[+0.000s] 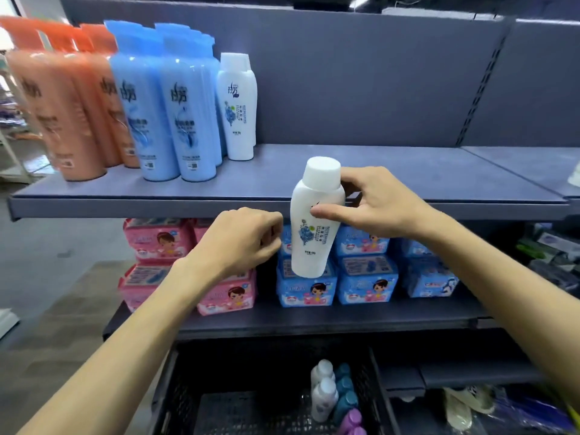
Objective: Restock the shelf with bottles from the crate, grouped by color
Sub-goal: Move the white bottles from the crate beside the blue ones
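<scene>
Two bare forearms reach up from bottom of view. Below both grips sits the black crate (175, 403) w/ remaining stock at its right side: small white btls (323, 394), teal btls (343, 390), purple btls (351, 419).

Right grip (376, 208) holds the white bottle (310, 255) roughly upright, slight tilt. Thumb lies across label front, fingers wrap behind the shoulder just under the cap. It hangs in air in front of the upper shelf (408, 171) edge, not yet set down. Left grip (238, 240) is just left of it, fingers curled in, holding nothing; can't tell if it touches the bottle.

Up-left of right grip, a matching shelved white btl (237, 105) stands beside the blue bottles (163, 114), w/ orange bottles (62, 114) further left. Blue wipe packs (314, 287) and pink wipe packs (226, 296) sit on the lower shelf behind the grips.

Handling, my read:
- Smooth glossy plastic, so prob slippery
- Rigid enough not to dent under one hand
- Looks light to moderate, since one grip carries it
- Tall and narrow, so tippy when set down
- Best hold is mid-body or at the shoulder below the cap, not on the cap, which may twist
- Goes next to the shelved white btl, base flat, label out
</scene>
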